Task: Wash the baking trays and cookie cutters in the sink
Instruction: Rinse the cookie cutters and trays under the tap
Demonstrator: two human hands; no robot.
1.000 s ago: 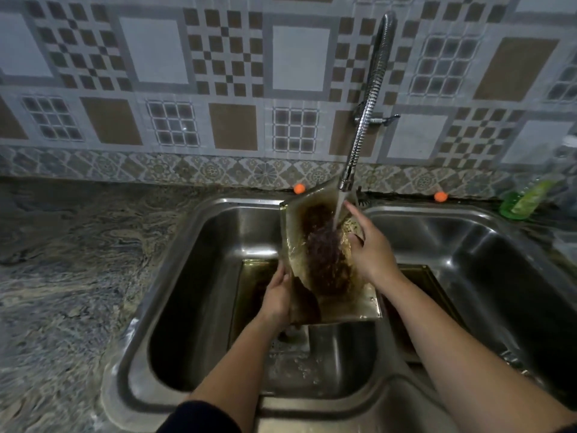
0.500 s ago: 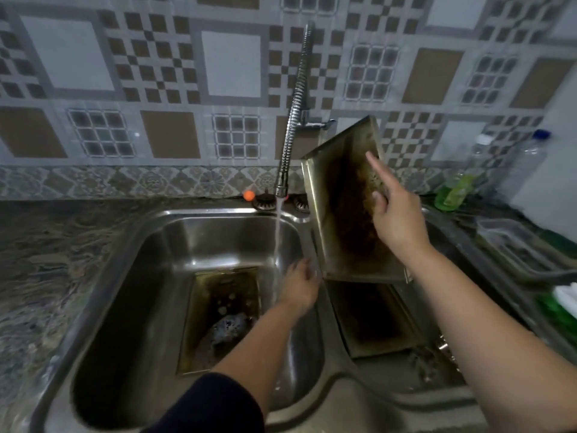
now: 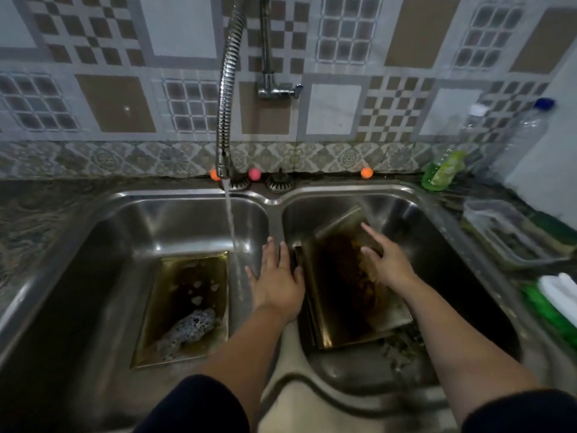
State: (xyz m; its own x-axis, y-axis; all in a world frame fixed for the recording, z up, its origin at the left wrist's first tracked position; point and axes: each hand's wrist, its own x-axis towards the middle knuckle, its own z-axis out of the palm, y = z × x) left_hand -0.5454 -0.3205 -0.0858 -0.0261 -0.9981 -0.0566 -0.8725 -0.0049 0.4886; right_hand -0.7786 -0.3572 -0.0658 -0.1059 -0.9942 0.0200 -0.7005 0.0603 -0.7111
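Two greasy trays: right hand (image 3: 387, 264) flat on stiff, slippery tray (image 3: 349, 295); left hand (image 3: 276, 282) released. Grip the rims.

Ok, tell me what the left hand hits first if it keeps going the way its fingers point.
Probably the back wall of the left basin: the left hand points up and away beside the water stream. Depth is unclear.

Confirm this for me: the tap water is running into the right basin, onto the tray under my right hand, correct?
Not quite. The head view shows the water stream falling into the left basin, beside the soaking tray there. The right hand does rest on the greasy tray in the right basin.
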